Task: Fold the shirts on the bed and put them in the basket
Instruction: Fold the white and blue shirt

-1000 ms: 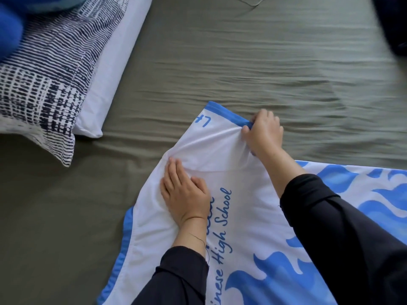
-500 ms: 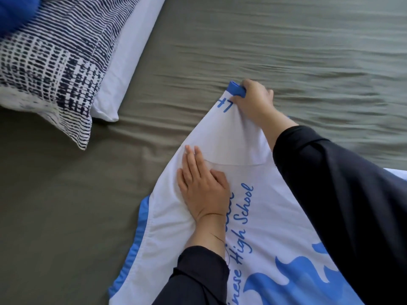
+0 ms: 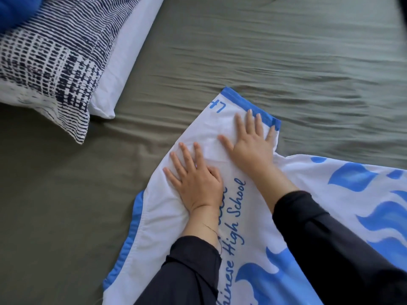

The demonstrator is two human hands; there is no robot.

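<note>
The blue-trimmed sleeve point(image 3: 240, 119) of the white shirt point(image 3: 275, 238) is now laid flat on the bed point(image 3: 286, 58); half a second ago its cuff was pinched and drawn outward by the right hand point(image 3: 253, 146). That pinch has been released, and the right hand is now spread with straight fingers and pressed on the sleeve, its fingertips reaching the blue cuff band. The left hand point(image 3: 196, 179) is kept where it was, flat and splayed on the shoulder area just beside the right hand, nothing being gripped by either.

From this it is judged that the sleeve has been straightened and is being smoothed, so that the shirt is spread out for folding; no fold is yet seen, and no basket is in view, so the task appears to be at an early stage for this garment.

The shirt is spread on the olive-green bed sheet, near the lower right of the view, well apart from the patterned pillow point(image 3: 48, 62) at upper left.

Blue script is printed on the shirt: "High School" can be read, preceded by a partly hidden word ending in "hinese". Small blue characters are marked near the cuff; they cannot be read with certainty.
</note>
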